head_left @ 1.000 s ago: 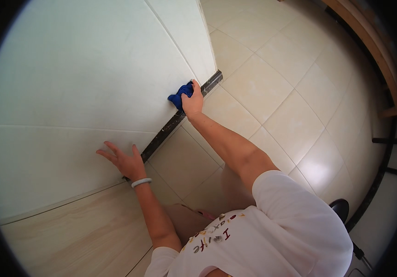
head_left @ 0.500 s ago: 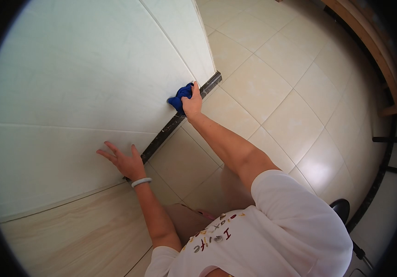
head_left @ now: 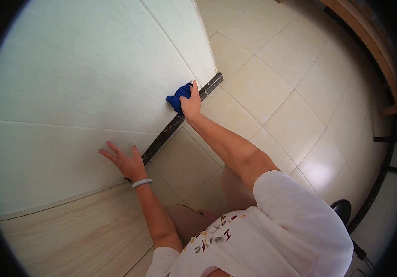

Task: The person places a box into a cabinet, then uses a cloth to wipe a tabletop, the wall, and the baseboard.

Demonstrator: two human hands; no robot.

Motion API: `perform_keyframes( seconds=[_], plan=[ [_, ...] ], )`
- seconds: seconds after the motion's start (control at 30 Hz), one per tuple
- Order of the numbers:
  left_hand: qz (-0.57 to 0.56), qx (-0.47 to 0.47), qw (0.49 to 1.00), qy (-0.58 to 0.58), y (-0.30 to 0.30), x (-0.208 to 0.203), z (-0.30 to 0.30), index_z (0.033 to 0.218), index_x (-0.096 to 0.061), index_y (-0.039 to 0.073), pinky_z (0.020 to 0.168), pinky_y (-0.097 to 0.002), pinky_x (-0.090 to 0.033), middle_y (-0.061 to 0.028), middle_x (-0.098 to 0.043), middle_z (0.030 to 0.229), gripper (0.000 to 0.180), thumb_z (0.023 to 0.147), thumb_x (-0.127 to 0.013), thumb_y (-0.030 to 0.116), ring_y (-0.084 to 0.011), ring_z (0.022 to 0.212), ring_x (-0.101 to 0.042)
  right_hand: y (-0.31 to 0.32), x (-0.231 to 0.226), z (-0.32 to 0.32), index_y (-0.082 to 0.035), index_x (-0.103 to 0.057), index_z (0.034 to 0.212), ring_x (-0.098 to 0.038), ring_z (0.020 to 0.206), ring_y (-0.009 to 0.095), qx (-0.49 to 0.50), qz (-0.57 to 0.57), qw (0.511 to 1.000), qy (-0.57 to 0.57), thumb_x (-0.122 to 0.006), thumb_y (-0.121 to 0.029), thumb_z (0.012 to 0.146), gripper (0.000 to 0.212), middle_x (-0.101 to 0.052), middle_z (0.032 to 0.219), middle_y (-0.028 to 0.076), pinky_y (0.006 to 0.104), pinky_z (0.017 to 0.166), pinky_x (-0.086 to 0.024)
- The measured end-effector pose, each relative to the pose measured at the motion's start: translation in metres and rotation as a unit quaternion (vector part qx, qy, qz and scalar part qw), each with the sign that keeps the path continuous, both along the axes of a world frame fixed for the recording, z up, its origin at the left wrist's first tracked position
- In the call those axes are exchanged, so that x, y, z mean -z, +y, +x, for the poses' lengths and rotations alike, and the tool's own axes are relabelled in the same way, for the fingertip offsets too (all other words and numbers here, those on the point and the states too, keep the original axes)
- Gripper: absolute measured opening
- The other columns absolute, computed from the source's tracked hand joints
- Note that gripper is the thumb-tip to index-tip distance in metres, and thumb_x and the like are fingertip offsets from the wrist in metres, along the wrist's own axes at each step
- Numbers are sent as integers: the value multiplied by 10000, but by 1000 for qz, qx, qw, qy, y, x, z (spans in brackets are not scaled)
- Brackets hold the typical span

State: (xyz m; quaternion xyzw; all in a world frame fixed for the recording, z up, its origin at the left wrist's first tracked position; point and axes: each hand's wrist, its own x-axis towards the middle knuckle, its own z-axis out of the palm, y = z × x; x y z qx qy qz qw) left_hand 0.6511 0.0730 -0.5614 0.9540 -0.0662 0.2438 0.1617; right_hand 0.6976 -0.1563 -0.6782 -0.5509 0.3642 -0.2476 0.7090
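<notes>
A bunched dark blue cloth [head_left: 178,97] is pressed against the white wall [head_left: 92,69], just above the black marbled skirting [head_left: 162,138]. My right hand [head_left: 191,102] is closed on it, thumb and fingers around its near side; part of the cloth hides behind the hand. Lower on the same wall, to the left, my left hand [head_left: 127,164] rests with its fingers spread and holds nothing. A pale bangle [head_left: 141,183] circles that wrist.
Beige floor tiles [head_left: 290,111] stretch to the right of the wall's end. Wood-patterned boards [head_left: 78,226] lie at the lower left. A wooden frame [head_left: 369,37] curves along the upper right, and a black rounded object [head_left: 341,210] stands by my right shoulder.
The cloth and my right hand have shifted very slightly left along the wall. My left hand stays nearly in place, fingers still spread.
</notes>
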Motion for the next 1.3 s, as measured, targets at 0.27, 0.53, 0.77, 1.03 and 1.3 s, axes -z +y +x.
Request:
perform_keyframes(
  seconds=[0.27, 0.53, 0.77, 1.03, 1.3],
  plan=[
    [5, 1, 1000, 5, -11, -2, 5, 1510, -186, 123, 1055, -405, -398, -235, 29, 1562, 877, 802, -701, 172, -389, 1415, -211, -22, 17, 1, -57, -216, 1487, -447, 1294, 343, 17, 20, 1000, 7, -555, 26, 732, 832, -445, 1398, 248, 343, 1068, -354],
    [-5, 27, 999, -19, -17, 1, 6, 1507, -202, 126, 1053, -402, -399, -234, 8, 1563, 869, 800, -704, 179, -389, 1412, -222, -33, 30, 3, -73, -262, 1472, -472, 1252, 384, 58, 28, 998, -3, -539, 23, 734, 794, -484, 1345, 269, 361, 1059, -366],
    [7, 3, 1000, -10, 5, -7, -3, 1507, -205, 127, 1057, -409, -393, -236, 5, 1563, 872, 796, -705, 194, -396, 1407, -231, 5, -21, -2, -85, -297, 1457, -531, 1164, 401, 9, -63, 998, 18, -561, -8, 732, 776, -548, 1242, 284, 387, 1001, -413],
    [46, -18, 999, -9, -3, -3, 2, 1508, -194, 128, 1051, -399, -400, -239, 8, 1561, 881, 798, -713, 179, -384, 1408, -236, 37, -53, -14, -59, -235, 1476, -438, 1206, 426, -85, -75, 993, -10, -632, -80, 768, 812, -462, 1351, 251, 423, 1055, -343],
    [30, -10, 999, 3, -3, -6, 0, 1505, -202, 133, 1043, -396, -411, -220, 3, 1567, 874, 796, -711, 170, -379, 1405, -246, 39, -41, -7, -34, -178, 1486, -389, 1251, 408, -5, -227, 974, 21, -640, -41, 743, 875, -375, 1392, 236, 417, 1067, -324]
  ],
)
